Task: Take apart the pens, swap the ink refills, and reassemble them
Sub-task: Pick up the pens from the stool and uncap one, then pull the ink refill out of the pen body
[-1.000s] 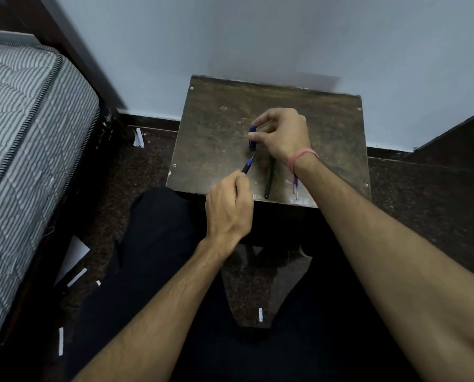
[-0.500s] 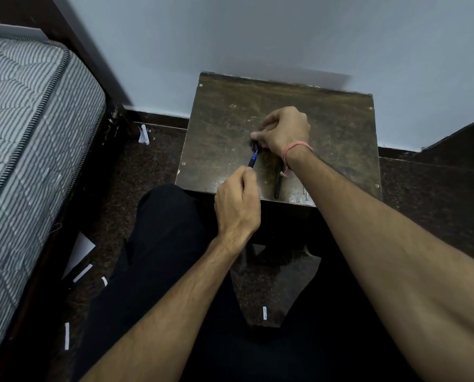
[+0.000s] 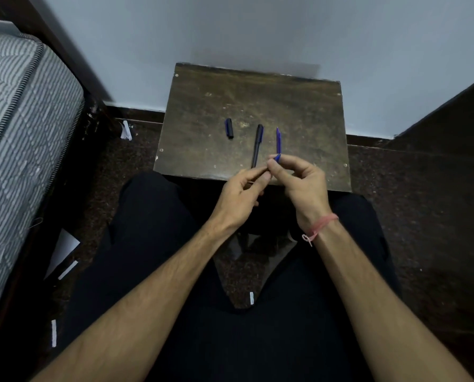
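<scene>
My two hands meet over the front edge of the small dark wooden table (image 3: 202,111). My right hand (image 3: 302,183) pinches a blue pen (image 3: 277,158), of which only a short blue end shows above the fingers. My left hand (image 3: 240,193) pinches the pen's other end; fingers hide the rest. A blue cap (image 3: 229,128) lies alone on the table to the left. A black pen (image 3: 257,146) lies lengthwise in the middle, its near end close to my left fingers. Right of it lies a thin blue pen part (image 3: 278,139).
A striped mattress (image 3: 18,133) stands at the left and a dark panel (image 3: 451,133) at the right. The table backs onto a pale wall. Paper scraps (image 3: 65,252) lie on the floor by my left leg. My legs in black trousers sit under the table's front edge.
My right hand left the blue cap on the table and came back to the front edge. Both hands now hold the blue pen together. The camera tilted, showing more of the table.
</scene>
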Demonstrator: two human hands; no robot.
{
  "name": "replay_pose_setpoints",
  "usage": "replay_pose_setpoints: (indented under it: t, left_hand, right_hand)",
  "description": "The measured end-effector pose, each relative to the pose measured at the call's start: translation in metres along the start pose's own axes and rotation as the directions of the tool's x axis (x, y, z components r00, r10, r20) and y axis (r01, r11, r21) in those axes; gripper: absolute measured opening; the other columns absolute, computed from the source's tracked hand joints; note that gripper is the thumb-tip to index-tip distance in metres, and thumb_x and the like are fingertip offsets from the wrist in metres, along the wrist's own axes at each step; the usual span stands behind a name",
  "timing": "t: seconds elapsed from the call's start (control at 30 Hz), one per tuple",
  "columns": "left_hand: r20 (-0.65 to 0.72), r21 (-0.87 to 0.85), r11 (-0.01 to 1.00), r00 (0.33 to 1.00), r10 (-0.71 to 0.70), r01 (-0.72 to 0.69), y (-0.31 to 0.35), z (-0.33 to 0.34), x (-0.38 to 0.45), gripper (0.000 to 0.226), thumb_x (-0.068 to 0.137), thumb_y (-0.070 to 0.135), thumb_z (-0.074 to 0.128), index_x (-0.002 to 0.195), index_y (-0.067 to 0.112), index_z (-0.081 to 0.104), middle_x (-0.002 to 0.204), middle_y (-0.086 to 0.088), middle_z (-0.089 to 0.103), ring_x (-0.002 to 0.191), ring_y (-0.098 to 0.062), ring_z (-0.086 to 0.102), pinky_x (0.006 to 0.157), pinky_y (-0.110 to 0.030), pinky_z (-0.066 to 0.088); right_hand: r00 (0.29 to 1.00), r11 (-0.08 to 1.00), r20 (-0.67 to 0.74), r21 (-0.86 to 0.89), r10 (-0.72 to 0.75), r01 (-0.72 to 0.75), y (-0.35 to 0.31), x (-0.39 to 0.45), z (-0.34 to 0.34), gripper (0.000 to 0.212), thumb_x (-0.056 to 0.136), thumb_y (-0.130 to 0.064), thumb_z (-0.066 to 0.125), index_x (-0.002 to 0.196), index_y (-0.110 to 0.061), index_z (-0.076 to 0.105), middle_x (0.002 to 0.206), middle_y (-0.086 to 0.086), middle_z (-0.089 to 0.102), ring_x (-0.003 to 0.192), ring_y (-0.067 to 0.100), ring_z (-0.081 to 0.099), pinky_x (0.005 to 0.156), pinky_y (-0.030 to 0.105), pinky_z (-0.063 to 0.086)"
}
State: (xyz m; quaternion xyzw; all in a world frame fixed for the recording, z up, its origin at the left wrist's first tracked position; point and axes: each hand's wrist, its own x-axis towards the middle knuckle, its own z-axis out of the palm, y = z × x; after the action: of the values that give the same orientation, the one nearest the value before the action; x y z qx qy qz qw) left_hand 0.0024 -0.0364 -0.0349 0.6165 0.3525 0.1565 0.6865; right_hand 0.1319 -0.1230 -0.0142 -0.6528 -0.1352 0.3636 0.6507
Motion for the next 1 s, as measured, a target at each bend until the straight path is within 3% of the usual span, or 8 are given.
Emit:
replay_pose_setpoints:
  t: [0.03, 0.1, 0.17, 0.33, 0.43, 0.53, 0.67, 1.0]
  left_hand:
    - [-0.053, -0.008, 1.000, 0.999, 0.005, -0.005, -0.001, 0.000, -0.002, 0.027, 0.112, 0.028, 0.072, 0.138, 0.028, 0.081, 0.110, 0.001, 0.085, 0.088, -0.002, 0.071, 0.073, -0.019, 0.057]
    - [-0.111, 0.007, 0.999, 0.993, 0.043, -0.043, -0.003, -0.004, -0.004, 0.021, 0.106, 0.032, 0.080, 0.126, 0.029, 0.087, 0.098, 0.007, 0.088, 0.082, 0.001, 0.073, 0.072, -0.019, 0.058]
    - [-0.098, 0.061, 0.996, 0.993, 0.066, -0.060, -0.003, -0.007, -0.006, 0.020, 0.106, 0.037, 0.080, 0.121, 0.029, 0.089, 0.092, 0.007, 0.087, 0.075, 0.000, 0.071, 0.069, -0.019, 0.057]
    - [-0.013, 0.095, 0.994, 0.998, 0.054, -0.053, -0.005, 0.000, -0.010, 0.023, 0.113, 0.033, 0.070, 0.124, 0.023, 0.087, 0.080, 0.007, 0.079, 0.061, -0.005, 0.065, 0.067, -0.019, 0.054]
    - [0.056, -0.057, 0.996, 0.996, -0.072, 0.075, 0.003, 0.003, -0.009, 0.028, 0.117, 0.026, 0.064, 0.129, 0.011, 0.084, 0.077, 0.010, 0.073, 0.057, -0.002, 0.063, 0.064, -0.020, 0.058]
    - [0.191, -0.252, 0.932, 0.958, -0.214, 0.258, 0.011, 0.003, -0.010, 0.027, 0.117, 0.029, 0.064, 0.124, 0.012, 0.084, 0.079, 0.010, 0.070, 0.059, -0.002, 0.063, 0.065, -0.022, 0.061]
    - [0.334, -0.408, 0.838, 0.914, -0.232, 0.362, 0.020, -0.002, -0.011, 0.028, 0.118, 0.030, 0.060, 0.108, 0.021, 0.084, 0.078, 0.010, 0.064, 0.057, 0.000, 0.057, 0.060, -0.020, 0.059]
    - [0.437, -0.495, 0.744, 0.869, -0.233, 0.449, 0.026, -0.009, -0.012, 0.027, 0.121, 0.031, 0.052, 0.112, 0.018, 0.074, 0.079, 0.011, 0.058, 0.052, 0.000, 0.055, 0.056, -0.016, 0.059]
  right_hand:
    - [1.000, 0.999, 0.002, 0.042, 0.024, -0.024, -0.002, 0.002, -0.002, 0.013, 0.095, -0.017, 0.085, 0.108, -0.014, 0.086, 0.108, 0.008, 0.082, 0.096, 0.022, 0.077, 0.082, 0.031, 0.064]
    - [0.998, 0.995, 0.011, 0.073, 0.066, -0.067, -0.003, 0.002, -0.004, 0.013, 0.098, -0.023, 0.082, 0.110, -0.017, 0.085, 0.102, -0.001, 0.078, 0.077, 0.004, 0.066, 0.055, 0.014, 0.047]
    - [0.996, 0.994, 0.022, 0.061, 0.088, -0.089, -0.001, 0.000, -0.005, 0.018, 0.097, -0.033, 0.082, 0.110, -0.019, 0.084, 0.099, -0.006, 0.075, 0.068, 0.000, 0.058, 0.048, 0.013, 0.038]
    - [0.992, 0.992, 0.019, 0.012, 0.128, -0.128, -0.002, -0.003, -0.001, 0.019, 0.101, -0.039, 0.077, 0.101, -0.021, 0.083, 0.094, -0.008, 0.075, 0.059, 0.004, 0.051, 0.047, 0.017, 0.033]
    - [0.985, 0.979, 0.063, 0.112, 0.163, -0.169, -0.005, -0.003, 0.002, 0.023, 0.109, -0.035, 0.066, 0.097, -0.021, 0.081, 0.091, -0.009, 0.071, 0.053, 0.005, 0.046, 0.044, 0.016, 0.030]
    - [0.975, 0.953, 0.135, 0.227, 0.174, -0.201, -0.010, -0.002, 0.005, 0.027, 0.113, -0.032, 0.060, 0.095, -0.018, 0.074, 0.087, -0.008, 0.064, 0.048, 0.003, 0.048, 0.040, 0.014, 0.035]
    - [0.963, 0.936, 0.214, 0.276, 0.163, -0.220, -0.011, 0.000, 0.006, 0.027, 0.113, -0.039, 0.056, 0.098, -0.021, 0.070, 0.091, -0.010, 0.062, 0.059, 0.005, 0.042, 0.050, 0.020, 0.035]
    - [0.923, 0.887, 0.349, 0.359, 0.161, -0.291, -0.019, -0.003, 0.013, 0.033, 0.118, -0.039, 0.043, 0.098, -0.025, 0.066, 0.093, -0.009, 0.056, 0.066, 0.006, 0.042, 0.056, 0.020, 0.049]
